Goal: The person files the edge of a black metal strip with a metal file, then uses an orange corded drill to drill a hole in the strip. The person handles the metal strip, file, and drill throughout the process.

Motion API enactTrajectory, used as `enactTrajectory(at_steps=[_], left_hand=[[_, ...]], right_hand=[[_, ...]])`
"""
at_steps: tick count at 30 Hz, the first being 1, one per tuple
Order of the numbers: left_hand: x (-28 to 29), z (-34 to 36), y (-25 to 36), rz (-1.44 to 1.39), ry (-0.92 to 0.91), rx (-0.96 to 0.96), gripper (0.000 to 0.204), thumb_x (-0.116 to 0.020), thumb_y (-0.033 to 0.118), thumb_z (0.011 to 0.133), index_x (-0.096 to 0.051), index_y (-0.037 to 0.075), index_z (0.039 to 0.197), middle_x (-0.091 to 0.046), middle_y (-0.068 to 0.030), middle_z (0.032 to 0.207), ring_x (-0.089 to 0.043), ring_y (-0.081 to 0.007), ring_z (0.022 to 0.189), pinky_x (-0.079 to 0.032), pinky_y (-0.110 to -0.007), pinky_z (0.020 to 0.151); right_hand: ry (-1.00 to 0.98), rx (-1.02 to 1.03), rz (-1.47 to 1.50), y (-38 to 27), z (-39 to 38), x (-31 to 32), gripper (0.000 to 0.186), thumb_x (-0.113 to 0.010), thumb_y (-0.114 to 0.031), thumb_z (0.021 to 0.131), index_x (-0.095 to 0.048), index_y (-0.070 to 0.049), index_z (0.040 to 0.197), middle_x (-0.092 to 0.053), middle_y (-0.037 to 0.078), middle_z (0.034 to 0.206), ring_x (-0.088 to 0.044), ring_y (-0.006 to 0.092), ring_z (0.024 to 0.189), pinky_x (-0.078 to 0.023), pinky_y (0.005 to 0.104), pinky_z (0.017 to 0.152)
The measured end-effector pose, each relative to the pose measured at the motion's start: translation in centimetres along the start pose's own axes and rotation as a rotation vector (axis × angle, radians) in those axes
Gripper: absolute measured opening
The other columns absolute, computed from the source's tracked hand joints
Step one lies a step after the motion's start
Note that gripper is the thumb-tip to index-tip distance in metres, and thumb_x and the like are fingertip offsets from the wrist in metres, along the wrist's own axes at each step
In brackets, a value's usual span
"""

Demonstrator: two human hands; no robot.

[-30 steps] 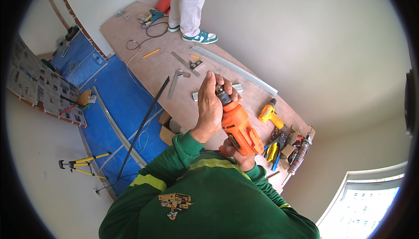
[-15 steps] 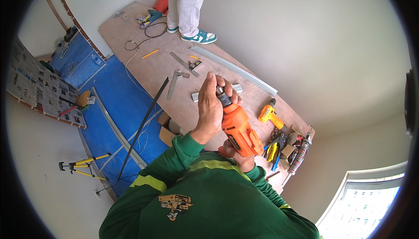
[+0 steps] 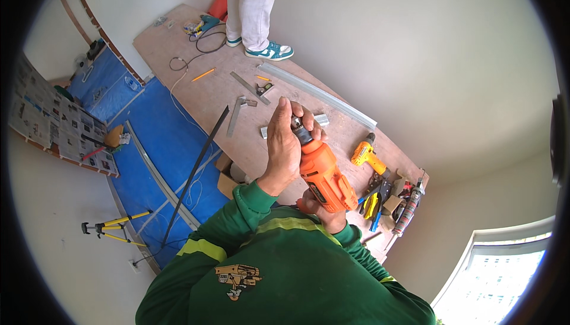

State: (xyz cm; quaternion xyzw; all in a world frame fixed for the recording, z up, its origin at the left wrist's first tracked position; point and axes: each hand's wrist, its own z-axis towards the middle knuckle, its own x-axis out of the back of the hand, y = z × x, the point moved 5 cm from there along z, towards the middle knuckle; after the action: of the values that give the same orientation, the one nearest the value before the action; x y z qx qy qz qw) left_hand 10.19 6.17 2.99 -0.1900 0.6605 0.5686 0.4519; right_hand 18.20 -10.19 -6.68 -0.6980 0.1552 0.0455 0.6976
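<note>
Close to my chest I hold an orange power drill [image 3: 326,173] with its nose pointing up and away. My left hand [image 3: 285,150] is closed around the chuck [image 3: 301,130] at the front, thumb on the near side and fingertips showing beyond it. At the rear, my right hand [image 3: 322,207] grips the drill's handle end, its fingers mostly hidden behind the orange body. No bit can be made out in the chuck. Just beyond my left fingertips, short pieces of metal channel [image 3: 321,120] lie on the wooden platform.
On the wooden platform [image 3: 178,40] lie a yellow drill [image 3: 368,156], a caulking gun [image 3: 409,209], a combination square [image 3: 252,87] and a long metal channel [image 3: 320,93]. Another person's legs [image 3: 255,10] stand at its far end. Blue sheeting [image 3: 148,111] and a yellow tripod [image 3: 119,224] are at left.
Hardly anything differs. The drill and my hands have shifted a tiny bit left in the view, with both grips unchanged.
</note>
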Motion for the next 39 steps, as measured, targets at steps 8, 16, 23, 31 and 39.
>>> enactTrajectory(at_steps=[8, 16, 23, 31, 39], left_hand=[[-0.11, 0.06, 0.35, 0.052, 0.021, -0.007, 0.040, -0.047, 0.053, 0.117, -0.049, 0.017, 0.099, -0.051, 0.0007, 0.080, -0.057, -0.0156, 0.069, -0.057, -0.040, 0.073], [-0.09, 0.16, 0.42, 0.062, 0.013, -0.011, 0.040, -0.045, 0.053, 0.117, -0.049, 0.018, 0.099, -0.051, 0.0010, 0.080, -0.056, -0.0154, 0.069, -0.057, -0.040, 0.073], [0.02, 0.35, 0.42, 0.069, 0.020, -0.017, 0.039, -0.046, 0.052, 0.118, -0.050, 0.018, 0.100, -0.052, 0.0002, 0.080, -0.056, -0.0156, 0.070, -0.057, -0.040, 0.075], [0.11, 0.43, 0.35, 0.060, 0.003, -0.025, 0.040, -0.047, 0.053, 0.117, -0.051, 0.017, 0.101, -0.053, -0.0002, 0.081, -0.057, -0.0161, 0.071, -0.057, -0.040, 0.074], [0.32, 0.32, 0.38, 0.078, 0.027, -0.020, 0.039, -0.047, 0.052, 0.117, -0.051, 0.017, 0.101, -0.053, -0.0004, 0.081, -0.057, -0.0160, 0.070, -0.057, -0.040, 0.075]], right_hand=[[0.022, -0.024, -0.031, -0.03, -0.35, 0.16, 0.015, -0.075, -0.007, 0.093, -0.068, -0.002, 0.106, -0.068, 0.004, 0.090, -0.066, 0.0177, 0.084, -0.054, 0.0348, 0.076], [0.008, 0.006, -0.080, -0.20, -0.13, 0.00, 0.016, -0.075, -0.008, 0.093, -0.069, -0.002, 0.106, -0.068, 0.003, 0.089, -0.066, 0.0179, 0.083, -0.053, 0.0340, 0.075], [-0.004, 0.006, -0.102, 0.22, 0.19, 0.36, 0.039, -0.075, -0.009, 0.089, -0.063, -0.001, 0.125, -0.065, 0.004, 0.092, -0.064, 0.0164, 0.082, -0.054, 0.0335, 0.075], [0.019, -0.015, 0.035, 0.02, -0.22, -0.08, 0.034, -0.076, -0.009, 0.089, -0.064, -0.002, 0.121, -0.067, 0.004, 0.093, -0.065, 0.0170, 0.086, -0.055, 0.0346, 0.077], [-0.030, 0.020, -0.151, 0.51, 0.18, 0.52, 0.029, -0.076, -0.010, 0.089, -0.065, -0.002, 0.115, -0.066, 0.005, 0.093, -0.063, 0.0172, 0.084, -0.053, 0.0344, 0.076]])
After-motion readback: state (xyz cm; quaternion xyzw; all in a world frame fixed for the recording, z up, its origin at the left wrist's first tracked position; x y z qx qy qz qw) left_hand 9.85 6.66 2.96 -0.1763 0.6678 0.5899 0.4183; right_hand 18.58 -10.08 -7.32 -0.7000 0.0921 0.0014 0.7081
